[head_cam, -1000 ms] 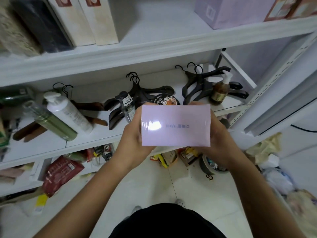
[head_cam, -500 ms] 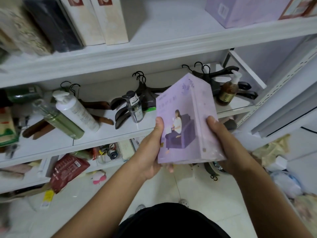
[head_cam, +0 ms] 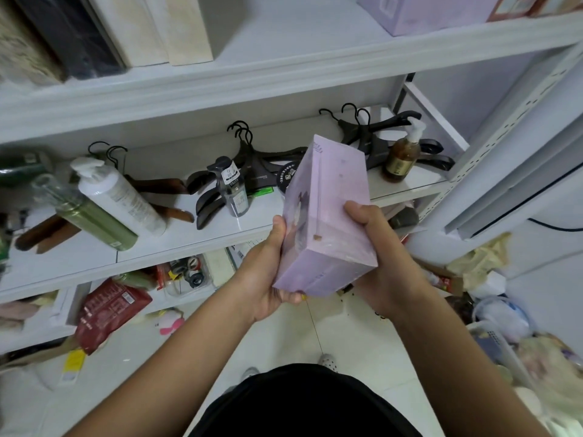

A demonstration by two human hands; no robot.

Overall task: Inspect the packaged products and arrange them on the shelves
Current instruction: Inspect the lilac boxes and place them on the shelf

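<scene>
A pale purple shrink-wrapped box (head_cam: 334,212) is held tilted in front of the middle shelf (head_cam: 202,244), one narrow side facing up. My left hand (head_cam: 268,266) grips its lower left edge, thumb on the printed face and fingers curled underneath. My right hand (head_cam: 378,247) grips the right side, thumb laid on the top panel. A similar purple box (head_cam: 422,11) stands on the top shelf (head_cam: 284,67) at the right.
The middle shelf carries a white pump bottle (head_cam: 116,193), a green bottle (head_cam: 91,216), a small clear bottle (head_cam: 233,190), black hangers (head_cam: 378,134) and an amber pump bottle (head_cam: 402,156). Tall boxes (head_cam: 176,26) stand at the top left. Bags and clutter (head_cam: 492,310) lie on the floor at the right.
The box has been turned in my hands: first a plain side faced me, then the printed front, now a narrow side faces up. Both hands shifted their hold and sank a little.
</scene>
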